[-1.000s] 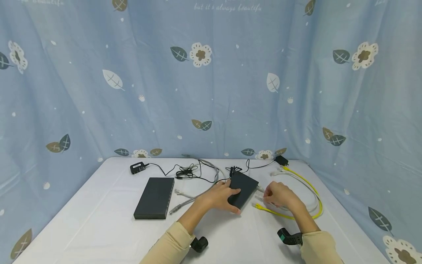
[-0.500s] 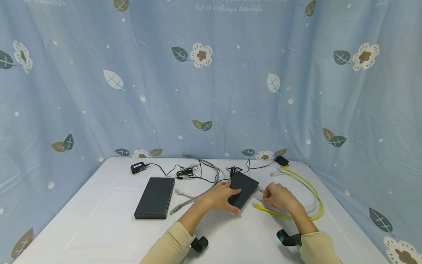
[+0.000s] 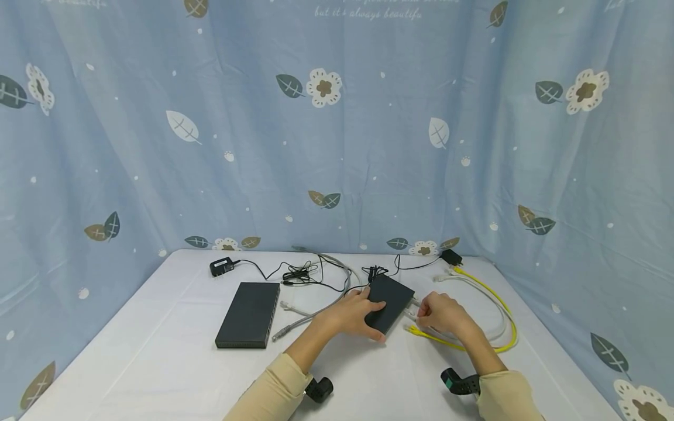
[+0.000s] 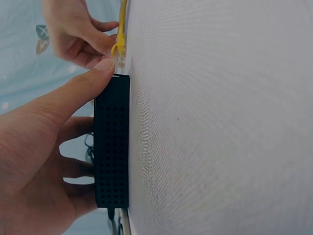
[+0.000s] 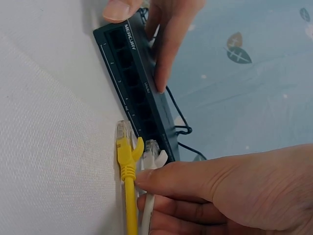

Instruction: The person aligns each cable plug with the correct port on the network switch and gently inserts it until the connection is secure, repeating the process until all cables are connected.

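Observation:
A black network switch [image 3: 391, 305] lies at an angle on the table, its row of ports facing right in the head view. My left hand [image 3: 344, 316] holds it, thumb at the near corner and fingers across the top. My right hand [image 3: 444, 313] pinches a white Ethernet cable [image 5: 148, 208] just behind its clear plug. In the right wrist view this plug [image 5: 151, 146] is right at the ports near the lower end of the row. Beside it lies a yellow Ethernet cable's plug [image 5: 125, 139], close to the thumb.
A second, larger black switch [image 3: 248, 316] lies on the left. Grey Ethernet cable [image 3: 337, 298] curves behind my left wrist. Black power adapters [image 3: 221, 266] with bundled cords lie along the back, near the curtain. Yellow cable [image 3: 513, 327] loops at the right.
My right hand has shifted slightly left, bringing the white plug nearer the switch's ports. The left hand and the switch have stayed in place.

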